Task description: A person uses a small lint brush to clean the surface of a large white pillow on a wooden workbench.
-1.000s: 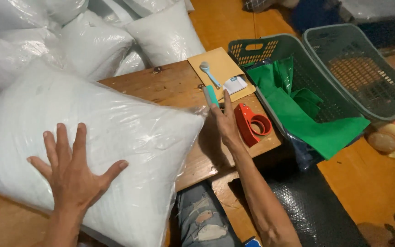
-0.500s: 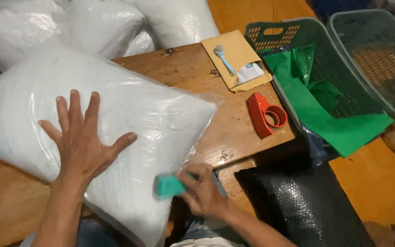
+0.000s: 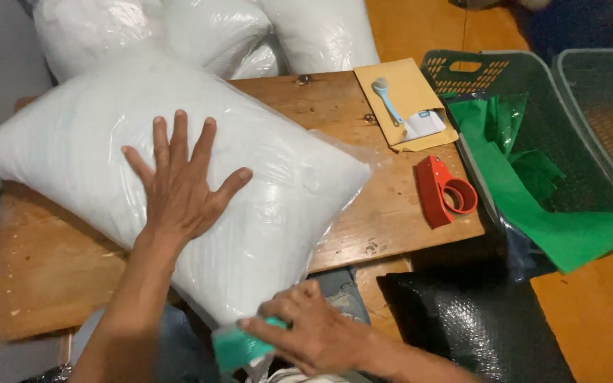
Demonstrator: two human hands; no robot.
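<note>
The left hand [image 3: 179,186] lies open, fingers spread, flat on the bagged pillow [image 3: 172,170] on the wooden table [image 3: 363,213]. The right hand [image 3: 313,333] pinches a green strip [image 3: 239,347] at the pillow's near corner. The pillow looks light, soft and slippery; the bag's corner seems the best place to grip it.

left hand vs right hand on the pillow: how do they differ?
The left hand lies flat, fingers spread, on top of the bagged pillow; the right hand is curled at the pillow's near corner. The left hand holds nothing; the right hand grips a teal tool. Both touch the same pillow on the wooden table.
</note>
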